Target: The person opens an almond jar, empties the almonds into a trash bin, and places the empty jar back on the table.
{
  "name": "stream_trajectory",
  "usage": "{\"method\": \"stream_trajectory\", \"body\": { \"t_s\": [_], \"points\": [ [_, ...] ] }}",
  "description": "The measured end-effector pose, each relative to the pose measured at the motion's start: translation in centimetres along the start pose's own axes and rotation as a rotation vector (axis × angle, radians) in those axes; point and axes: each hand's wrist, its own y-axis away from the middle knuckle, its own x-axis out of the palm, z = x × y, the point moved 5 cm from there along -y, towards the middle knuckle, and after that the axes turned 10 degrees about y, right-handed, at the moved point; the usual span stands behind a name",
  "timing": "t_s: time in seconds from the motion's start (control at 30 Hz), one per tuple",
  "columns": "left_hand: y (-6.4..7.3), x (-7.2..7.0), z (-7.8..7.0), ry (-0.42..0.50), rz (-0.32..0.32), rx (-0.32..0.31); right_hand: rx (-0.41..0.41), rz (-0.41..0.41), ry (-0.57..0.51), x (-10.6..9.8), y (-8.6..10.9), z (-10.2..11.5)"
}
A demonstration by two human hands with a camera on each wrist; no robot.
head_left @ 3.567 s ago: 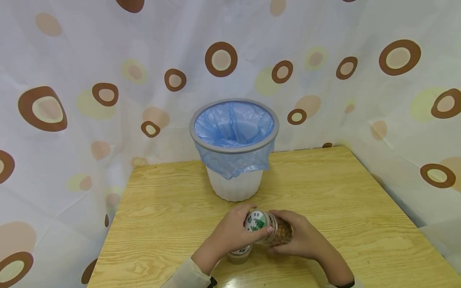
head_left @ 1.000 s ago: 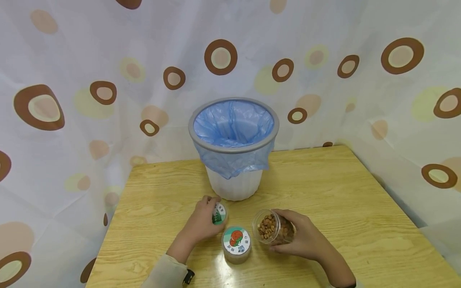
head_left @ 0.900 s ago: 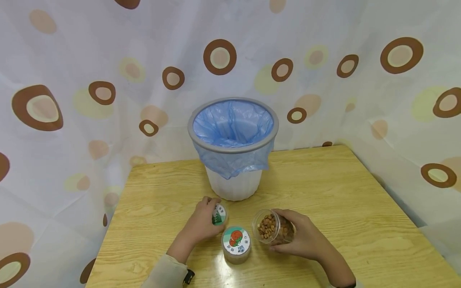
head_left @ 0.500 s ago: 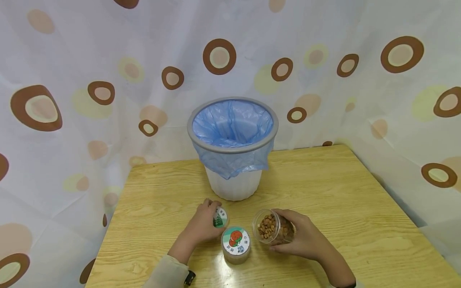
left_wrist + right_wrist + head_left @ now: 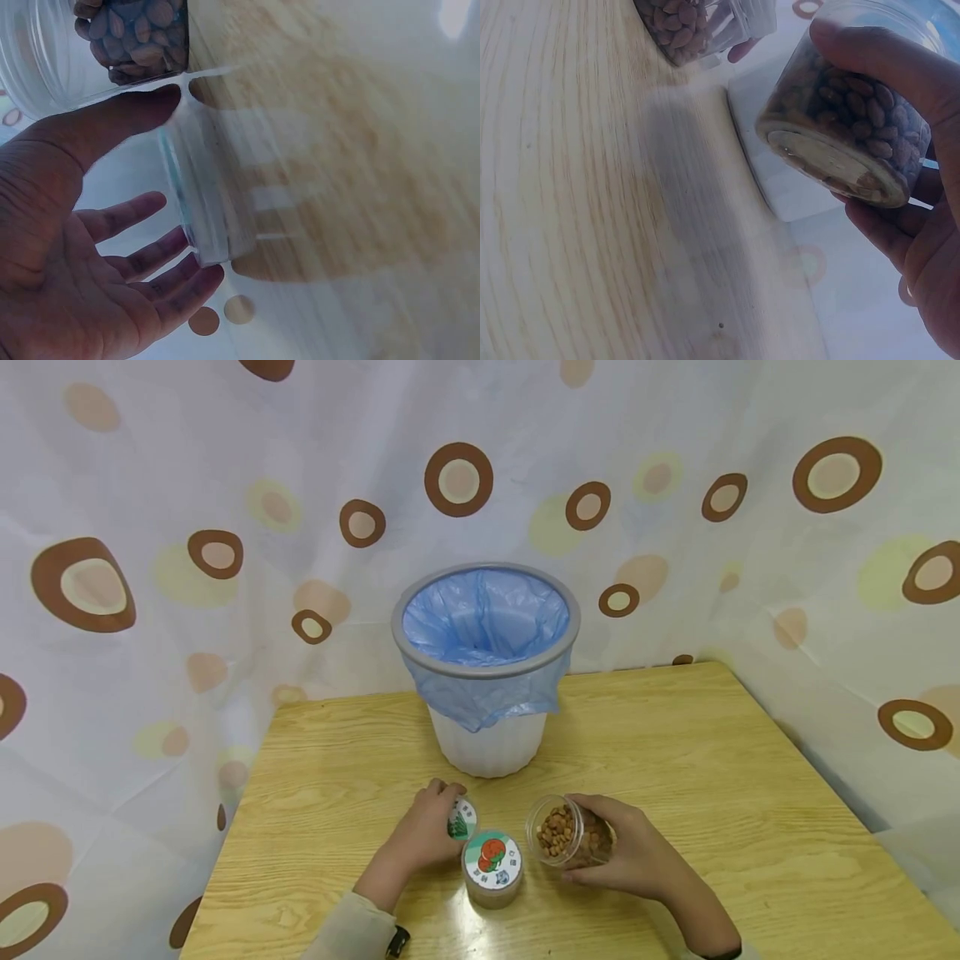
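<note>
In the head view, my left hand [image 5: 427, 828] holds a round lid [image 5: 462, 820] with a green and white label, low over the table. In the left wrist view, the thumb and fingertips [image 5: 208, 279] meet opposite edges of the lid [image 5: 199, 195]. My right hand [image 5: 630, 852] grips an uncovered clear jar [image 5: 557, 833] of almonds, tilted with its mouth to the left. Its round bottom shows in the right wrist view. Between the hands, a second jar [image 5: 492, 864] stands upright under a lid with a tomato picture; almonds show through its wall in the left wrist view.
A white bin [image 5: 487, 745] with a grey rim and a blue bag liner stands behind the hands. The wooden table [image 5: 360, 752] meets a patterned curtain [image 5: 525, 410] at the back and sides.
Since the oldest frame, the lid has come off the almond jar and moved left and down with my left hand. Lately both shift slightly right and nearer. The right hand holds still.
</note>
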Motion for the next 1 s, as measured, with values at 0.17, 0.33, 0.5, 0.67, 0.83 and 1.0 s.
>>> {"method": "stream_trajectory", "body": {
  "t_s": [0.17,0.33,0.5,0.67,0.83,1.0],
  "points": [
    [0.1,0.0,-0.2,0.013,0.011,0.005,0.015,0.012,0.001,0.3,-0.1,0.0],
    [0.2,-0.1,-0.1,0.010,0.016,-0.003,0.014,0.012,-0.001,0.4,0.0,0.0],
    [0.3,-0.4,-0.1,0.026,0.020,-0.007,0.005,0.003,-0.001,0.3,0.0,0.1],
    [0.4,-0.7,0.1,0.034,0.014,-0.001,0.003,0.006,-0.005,0.4,0.0,0.1],
    [0.3,-1.5,0.3,0.031,-0.050,0.031,0.000,0.001,-0.006,0.3,-0.1,0.2],
    [0.2,-2.7,-0.2,0.039,-0.124,0.037,0.004,0.006,-0.016,0.4,-0.1,0.2]
  ]
}}
